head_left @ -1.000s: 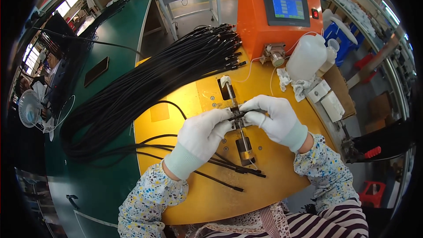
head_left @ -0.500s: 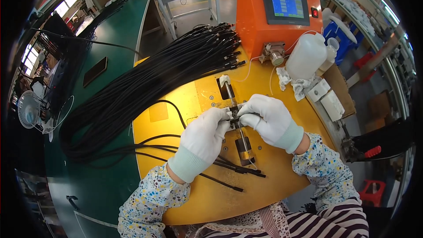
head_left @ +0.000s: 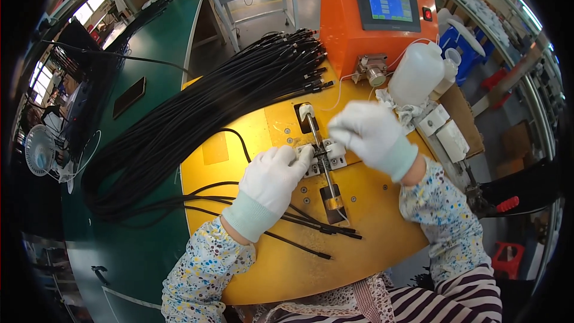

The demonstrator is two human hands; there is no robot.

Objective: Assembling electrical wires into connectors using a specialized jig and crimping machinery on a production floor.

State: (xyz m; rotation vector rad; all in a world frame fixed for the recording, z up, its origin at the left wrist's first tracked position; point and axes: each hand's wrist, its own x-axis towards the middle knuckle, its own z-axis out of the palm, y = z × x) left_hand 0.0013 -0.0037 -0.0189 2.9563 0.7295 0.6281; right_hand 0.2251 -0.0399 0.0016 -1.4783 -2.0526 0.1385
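Observation:
My left hand [head_left: 269, 179], in a white glove, is closed with thumb and forefinger pinched at the left side of a small metal fixture [head_left: 337, 154]. A black cable [head_left: 240, 143] runs from the left under this hand, and its end shows dark at the middle of the fixture. Two metal rods with dark sections [head_left: 327, 182] point at that middle from the far and near sides. My right hand [head_left: 369, 134], also gloved, hangs just right of the fixture, apart from it. Its fingers are curled and smeared by motion, so whatever they hold cannot be made out.
A thick bundle of black cables [head_left: 197, 110] lies across the yellow plate [head_left: 371, 227] and green table [head_left: 143, 251]. Several loose cable ends [head_left: 317, 253] lie by my left wrist. An orange machine [head_left: 341, 24] with a screen, a white bottle [head_left: 417, 75] and a phone [head_left: 129, 97] stand or lie around.
My right hand has left the fixture, moving up and to the right. My left hand has shifted slightly left and down, with its fingertips still at the fixture. The fixture's right side now shows.

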